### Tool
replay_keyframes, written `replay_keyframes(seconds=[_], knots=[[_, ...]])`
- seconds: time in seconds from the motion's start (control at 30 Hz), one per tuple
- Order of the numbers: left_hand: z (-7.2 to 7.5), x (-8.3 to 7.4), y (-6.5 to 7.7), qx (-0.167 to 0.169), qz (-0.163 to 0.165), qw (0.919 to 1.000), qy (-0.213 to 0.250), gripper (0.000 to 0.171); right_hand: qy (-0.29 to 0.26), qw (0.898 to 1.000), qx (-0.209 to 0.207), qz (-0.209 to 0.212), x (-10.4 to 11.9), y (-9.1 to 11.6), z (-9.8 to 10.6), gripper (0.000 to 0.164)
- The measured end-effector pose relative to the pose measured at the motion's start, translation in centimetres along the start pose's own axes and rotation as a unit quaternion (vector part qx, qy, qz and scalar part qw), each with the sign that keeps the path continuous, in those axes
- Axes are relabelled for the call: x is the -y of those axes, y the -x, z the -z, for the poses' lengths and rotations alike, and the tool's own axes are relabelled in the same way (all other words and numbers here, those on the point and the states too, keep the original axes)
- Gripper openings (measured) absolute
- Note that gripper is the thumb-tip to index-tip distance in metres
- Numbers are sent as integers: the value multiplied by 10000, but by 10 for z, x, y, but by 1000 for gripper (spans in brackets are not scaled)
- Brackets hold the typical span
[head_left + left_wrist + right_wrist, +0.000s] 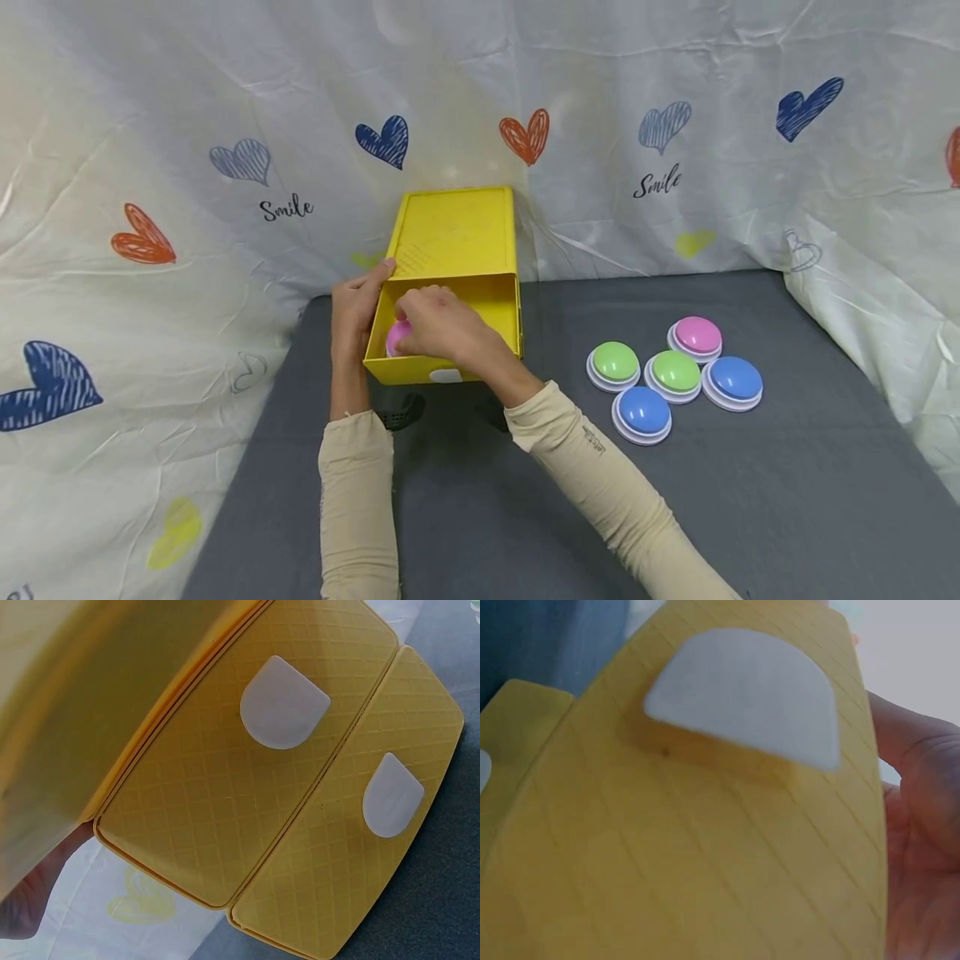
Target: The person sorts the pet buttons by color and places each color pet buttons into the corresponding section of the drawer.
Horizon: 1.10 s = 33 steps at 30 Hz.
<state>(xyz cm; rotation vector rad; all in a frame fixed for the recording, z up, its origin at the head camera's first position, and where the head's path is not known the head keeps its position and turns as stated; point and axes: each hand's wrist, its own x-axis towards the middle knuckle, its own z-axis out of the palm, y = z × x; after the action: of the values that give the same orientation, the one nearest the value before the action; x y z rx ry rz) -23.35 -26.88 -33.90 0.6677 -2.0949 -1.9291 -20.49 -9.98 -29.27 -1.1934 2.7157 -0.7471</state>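
Observation:
A yellow box (480, 304) has its lid (456, 233) raised at the back. My left hand (354, 317) grips the box's left side, its thumb up by the lid's corner. Reaching in over the front wall, my right hand (442, 327) pinches a pink dome button (397, 337) at the left end inside. The hand hides part of the button and the box floor. In the left wrist view, white tabs (283, 705) sit on the box's ridged yellow outside. One white tab (746, 697) fills much of the right wrist view.
Right of the box, several dome buttons with white bases lie on the dark grey tabletop (780, 500): two green, one of them a green button (615, 362), two blue, including a blue button (645, 411), and a pink button (697, 336). A white heart-print curtain (450, 75) hangs behind.

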Motion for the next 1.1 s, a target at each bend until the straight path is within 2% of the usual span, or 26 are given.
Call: replay_keyframes(seconds=[0.07,0.2,0.37,0.53,0.73,0.87,1.1], knots=[[-1,-1,2,41,-74,10000,-11,52,-27,9999,-85,-58,-2,4,4,16],[-2,-4,9,31,-274,9996,-52,50,-160,9991,-374,-84,-6,19,16,35],[-5,-4,14,33,-247,9997,-80,59,-237,9948,-989,-58,-15,48,35,35],[-7,-4,16,139,-213,9997,66,61,-391,9836,-1749,-194,-32,79,44,31],[-5,-5,16,199,-278,9992,206,59,-578,9633,-2569,-525,-58,114,45,28],[-3,-4,17,237,-305,9988,308,55,-484,9593,-2593,-1009,-81,135,49,30],[-3,-7,21,237,-198,9994,142,53,-248,9568,-1960,-2132,-142,166,59,40]])
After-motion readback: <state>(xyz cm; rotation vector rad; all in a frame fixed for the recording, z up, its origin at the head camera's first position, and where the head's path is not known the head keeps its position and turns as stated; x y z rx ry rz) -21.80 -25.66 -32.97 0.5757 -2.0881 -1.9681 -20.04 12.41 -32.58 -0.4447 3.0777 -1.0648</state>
